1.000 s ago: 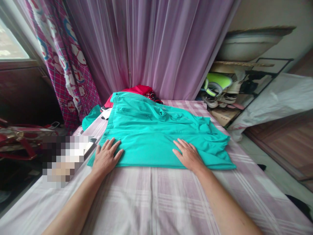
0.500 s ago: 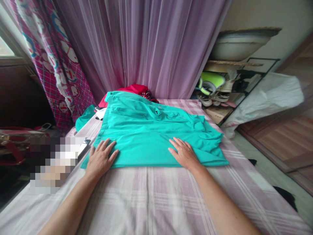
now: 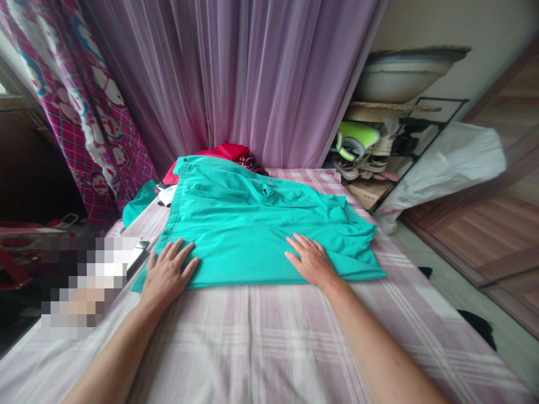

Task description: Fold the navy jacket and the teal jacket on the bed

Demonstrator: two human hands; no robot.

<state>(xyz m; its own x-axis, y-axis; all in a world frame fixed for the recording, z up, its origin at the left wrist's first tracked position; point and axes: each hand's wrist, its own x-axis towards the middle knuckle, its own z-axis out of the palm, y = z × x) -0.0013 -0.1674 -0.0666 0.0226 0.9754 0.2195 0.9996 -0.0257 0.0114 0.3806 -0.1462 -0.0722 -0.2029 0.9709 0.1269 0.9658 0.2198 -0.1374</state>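
A teal garment (image 3: 236, 241) lies spread, partly wrinkled, on the plaid bed sheet (image 3: 252, 336). My left hand (image 3: 168, 271) rests on its near left corner, palm down with fingers spread. On the near edge, right of the middle, lies my right hand (image 3: 310, 260), flat with its fingers apart. Neither hand grips the cloth. The garment's right part is bunched in loose folds.
Red clothing (image 3: 225, 150) and a white item (image 3: 167, 195) lie behind the garment. More teal cloth (image 3: 141, 202) is at the left edge. Purple curtains (image 3: 261, 84) hang behind. A shoe rack (image 3: 442, 129) and white bag (image 3: 458, 163) stand right.
The whole view has shifted slightly, so the scene sits a little further left. Both hands stay flat on the garment, which keeps its shape.
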